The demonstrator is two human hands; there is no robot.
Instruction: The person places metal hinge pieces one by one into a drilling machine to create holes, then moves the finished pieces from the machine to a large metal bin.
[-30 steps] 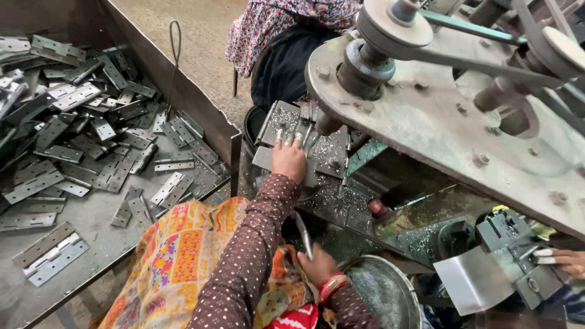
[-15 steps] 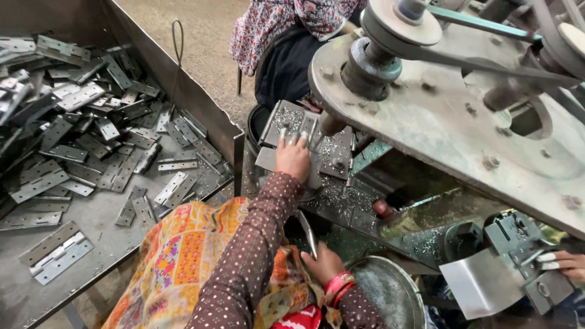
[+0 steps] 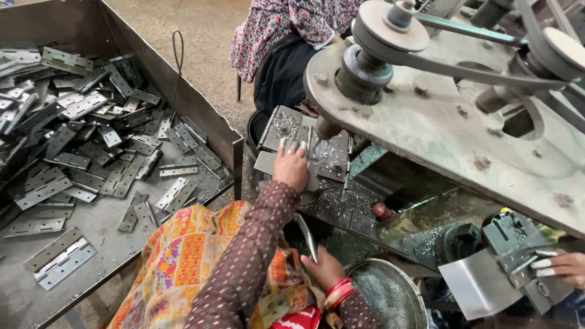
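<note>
Your left hand (image 3: 291, 167) lies flat with its fingers (image 3: 291, 148) spread slightly apart, pressing on a grey metal plate (image 3: 286, 128) on the machine bed (image 3: 341, 201), just under the spindle (image 3: 326, 129). Whether the fingertips pinch the plate's far edge is hidden by the hand itself. Your right hand (image 3: 323, 268) sits low by your lap, fingers curled together around a thin metal lever (image 3: 306, 234); the lever's lower end disappears into your palm.

Metal shavings cover the bed around the plate. The big tilted machine plate (image 3: 439, 134) with its pulleys and belt overhangs the bed's far side and hides what lies beneath, so room above your left hand is tight. A round metal basin (image 3: 390, 295) sits beside your right wrist, cut off by the bottom edge; its contents are hard to make out.

To your left, a large open steel bin (image 3: 207, 131) holds a heap of grey hinges (image 3: 91, 134), piled thick toward its far left corner, with bare floor along its near edge. At the far right, another person's hand (image 3: 560, 265) grips a grey bracket (image 3: 518, 256).
</note>
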